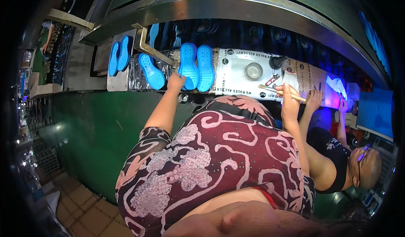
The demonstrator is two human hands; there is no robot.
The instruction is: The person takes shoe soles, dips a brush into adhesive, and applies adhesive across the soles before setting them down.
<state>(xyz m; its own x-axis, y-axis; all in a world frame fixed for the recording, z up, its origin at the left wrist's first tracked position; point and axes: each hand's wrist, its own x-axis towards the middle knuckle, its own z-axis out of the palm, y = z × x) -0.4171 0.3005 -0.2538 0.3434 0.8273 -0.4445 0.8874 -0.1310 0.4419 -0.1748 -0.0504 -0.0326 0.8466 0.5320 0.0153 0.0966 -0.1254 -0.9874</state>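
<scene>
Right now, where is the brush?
In the head view, the brush is right of centre, in the right hand, below and right of the jar.

Moderately bright, even light fell on the middle of the worktop (113, 84), where a white sheet (234, 62) showed brightest and the blue soles (190, 66) had clear edges. Violet-blue glow tinted the right end, nearly burning out a pale item (336, 86). Deep shadow lay behind. Glare streaked the metal beam (202, 3); a dull sheen marked the green floor (95, 136). Fisheye distortion bent straight lines, and the rim darkened to black.
</scene>
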